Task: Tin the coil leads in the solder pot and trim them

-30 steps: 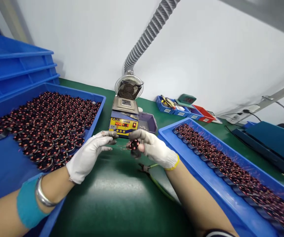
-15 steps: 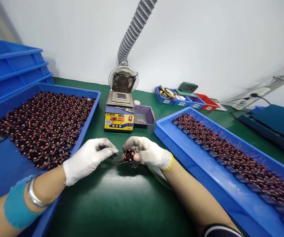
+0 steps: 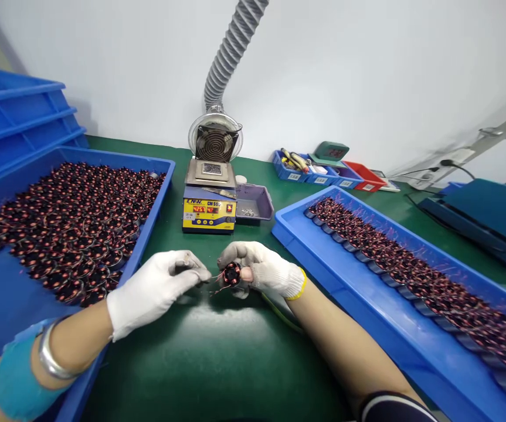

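Both of my hands wear white knit gloves and meet over the green mat in front of the solder pot. My right hand (image 3: 264, 271) grips a small round copper-wound coil (image 3: 231, 274) with its face turned towards me. My left hand (image 3: 156, 286) has its fingertips pinched together just left of the coil, on the thin wire ends that stick out of it. A silver bangle and a blue sleeve cuff are on my left forearm.
A blue tray (image 3: 156, 199) on the left holds several loose coils; a long blue tray (image 3: 318, 264) on the right holds coils in rows. A yellow-faced solder pot (image 3: 209, 208) with fan and grey hose stands behind. Stacked blue crates (image 3: 19, 117), small parts bins (image 3: 323, 176).
Both hands have dropped lower towards the mat with the coil. The coil has turned so its face shows. My left fingers have closed onto its wires.
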`<action>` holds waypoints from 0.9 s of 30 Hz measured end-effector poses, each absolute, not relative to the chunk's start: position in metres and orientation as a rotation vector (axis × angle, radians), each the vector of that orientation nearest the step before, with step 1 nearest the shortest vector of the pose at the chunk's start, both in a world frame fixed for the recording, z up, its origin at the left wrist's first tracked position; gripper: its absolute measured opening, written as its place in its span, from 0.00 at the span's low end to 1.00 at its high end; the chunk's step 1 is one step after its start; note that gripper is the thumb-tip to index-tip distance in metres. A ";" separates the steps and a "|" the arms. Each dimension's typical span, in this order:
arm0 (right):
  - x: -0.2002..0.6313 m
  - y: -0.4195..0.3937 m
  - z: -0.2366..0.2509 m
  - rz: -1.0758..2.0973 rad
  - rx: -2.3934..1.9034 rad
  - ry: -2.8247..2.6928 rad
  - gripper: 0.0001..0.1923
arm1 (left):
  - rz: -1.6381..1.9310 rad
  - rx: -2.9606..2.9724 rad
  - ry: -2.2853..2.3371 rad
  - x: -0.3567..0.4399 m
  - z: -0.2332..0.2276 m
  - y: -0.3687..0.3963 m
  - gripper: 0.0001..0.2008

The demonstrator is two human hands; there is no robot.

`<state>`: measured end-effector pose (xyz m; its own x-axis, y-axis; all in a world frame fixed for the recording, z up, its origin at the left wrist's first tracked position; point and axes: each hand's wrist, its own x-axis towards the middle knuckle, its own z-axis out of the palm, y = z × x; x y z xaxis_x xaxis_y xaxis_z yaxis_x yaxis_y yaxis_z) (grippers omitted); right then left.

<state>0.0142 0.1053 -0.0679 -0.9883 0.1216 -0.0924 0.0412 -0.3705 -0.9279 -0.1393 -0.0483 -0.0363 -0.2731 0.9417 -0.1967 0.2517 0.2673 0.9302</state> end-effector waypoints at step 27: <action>0.015 0.109 -0.071 2.555 -0.080 -1.581 0.28 | 1.076 0.891 1.670 -0.145 -0.037 -0.043 0.11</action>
<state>0.0149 0.1090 -0.0713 -0.9894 0.1431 0.0263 -0.0874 -0.4398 -0.8938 -0.1450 -0.0427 -0.0370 -0.3071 0.8990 -0.3124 0.0867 0.3533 0.9315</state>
